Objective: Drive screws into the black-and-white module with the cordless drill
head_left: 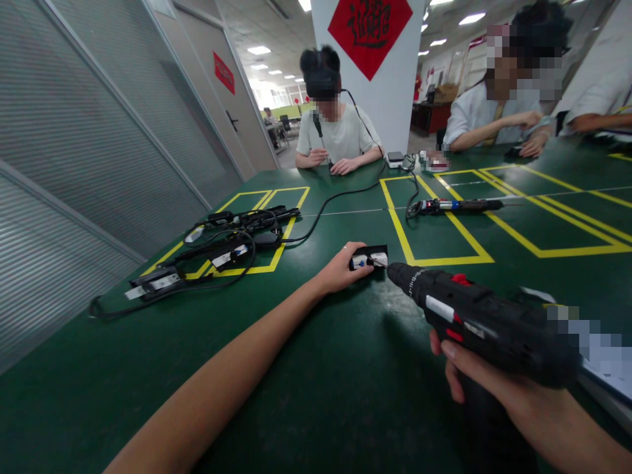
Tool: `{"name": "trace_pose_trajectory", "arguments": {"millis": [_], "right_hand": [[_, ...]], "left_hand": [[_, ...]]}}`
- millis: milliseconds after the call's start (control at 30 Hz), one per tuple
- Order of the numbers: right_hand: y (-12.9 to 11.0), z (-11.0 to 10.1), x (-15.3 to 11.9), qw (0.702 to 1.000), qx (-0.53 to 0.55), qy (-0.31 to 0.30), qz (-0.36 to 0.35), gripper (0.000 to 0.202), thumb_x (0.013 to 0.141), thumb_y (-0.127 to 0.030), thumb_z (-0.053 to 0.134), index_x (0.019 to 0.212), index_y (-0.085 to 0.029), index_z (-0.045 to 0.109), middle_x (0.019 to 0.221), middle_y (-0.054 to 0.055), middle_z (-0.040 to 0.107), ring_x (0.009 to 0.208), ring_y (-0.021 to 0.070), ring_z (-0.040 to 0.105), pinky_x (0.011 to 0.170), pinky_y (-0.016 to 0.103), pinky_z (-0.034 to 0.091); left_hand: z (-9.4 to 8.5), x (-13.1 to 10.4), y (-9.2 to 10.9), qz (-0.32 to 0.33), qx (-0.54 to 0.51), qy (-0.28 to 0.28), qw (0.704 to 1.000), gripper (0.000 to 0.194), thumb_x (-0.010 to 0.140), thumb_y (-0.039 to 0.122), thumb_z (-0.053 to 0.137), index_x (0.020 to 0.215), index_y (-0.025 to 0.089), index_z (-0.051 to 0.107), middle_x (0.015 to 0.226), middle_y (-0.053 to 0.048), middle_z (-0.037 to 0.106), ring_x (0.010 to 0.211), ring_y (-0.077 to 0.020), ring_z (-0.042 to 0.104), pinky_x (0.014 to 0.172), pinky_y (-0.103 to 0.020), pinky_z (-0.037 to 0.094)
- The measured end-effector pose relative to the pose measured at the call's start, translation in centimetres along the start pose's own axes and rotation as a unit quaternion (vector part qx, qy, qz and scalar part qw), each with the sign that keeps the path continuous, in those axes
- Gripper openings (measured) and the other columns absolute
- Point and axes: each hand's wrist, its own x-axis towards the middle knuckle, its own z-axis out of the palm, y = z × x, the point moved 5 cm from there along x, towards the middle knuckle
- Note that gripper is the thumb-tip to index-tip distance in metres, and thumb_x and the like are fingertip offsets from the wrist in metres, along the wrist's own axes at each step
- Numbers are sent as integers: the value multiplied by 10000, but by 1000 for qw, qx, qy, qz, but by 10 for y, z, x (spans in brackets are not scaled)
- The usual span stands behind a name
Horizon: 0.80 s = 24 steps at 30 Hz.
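Near the middle of the green table (345,224), my left hand (342,268) is closed on a small black part (382,251) with white and blue pieces on it. My right hand (486,375) grips a black power drill (474,313) with red buttons by its handle. The drill's chuck points left and sits just right of the black part, close to its white end. Whether the bit touches the part I cannot tell.
Black devices with cables (241,240) lie at the left in yellow-taped areas. A cable-wired tool (459,205) lies at the back right. Across the table, a person holds a screwdriver (318,125); another person sits at right (494,122). A pixelated flat item (600,352) is at the right edge.
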Motion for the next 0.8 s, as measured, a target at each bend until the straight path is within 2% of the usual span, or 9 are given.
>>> {"name": "trace_pose_trajectory", "arguments": {"millis": [100, 233, 400, 533, 600, 800], "right_hand": [[-2, 0, 0, 1000, 7, 10, 3, 352, 829, -537, 467, 652, -260, 592, 541, -26, 603, 621, 198, 619, 804, 347, 459], [2, 1, 1, 1000, -7, -21, 3, 433, 830, -560, 455, 568, -249, 603, 603, 6, 652, 688, 215, 641, 843, 360, 442], [7, -1, -1, 1000, 0, 13, 22, 388, 825, -562, 468, 648, -251, 618, 609, -2, 653, 702, 218, 642, 823, 360, 439], [12, 1, 1, 1000, 14, 0, 10, 334, 831, -529, 483, 762, -250, 653, 575, -10, 636, 617, 222, 632, 708, 368, 459], [14, 2, 2, 1000, 17, 1, 5, 313, 835, -515, 488, 796, -258, 661, 552, -21, 622, 598, 220, 627, 709, 373, 450], [13, 0, -1, 999, 10, 12, 28, 382, 811, -567, 486, 664, -262, 662, 587, -9, 628, 670, 230, 625, 784, 381, 430]], "left_hand": [[0, 0, 0, -9, 0, -3, 1000, 543, 792, 432, 568, 1257, 191, 424, 1218, -105, 493, 1079, -226, 517, 955, -387, 425], [-1, -1, 0, -9, 3, -2, 1000, 535, 797, 424, 563, 1258, 191, 422, 1221, -99, 492, 1076, -219, 518, 954, -375, 425], [0, 0, 0, 0, 7, -3, 1000, 535, 800, 430, 560, 1259, 192, 422, 1200, -87, 499, 1058, -204, 523, 960, -357, 420], [0, 0, -1, -7, 8, 0, 1000, 541, 796, 428, 562, 1259, 188, 420, 1208, -93, 499, 1068, -216, 521, 962, -370, 419], [0, 0, -1, -9, 6, 2, 1000, 545, 791, 428, 567, 1259, 189, 422, 1201, -93, 503, 1065, -219, 523, 957, -376, 423], [-1, 0, 0, -6, -1, -3, 1000, 541, 792, 437, 566, 1256, 196, 427, 1207, -95, 501, 1059, -218, 527, 947, -375, 430]]}}
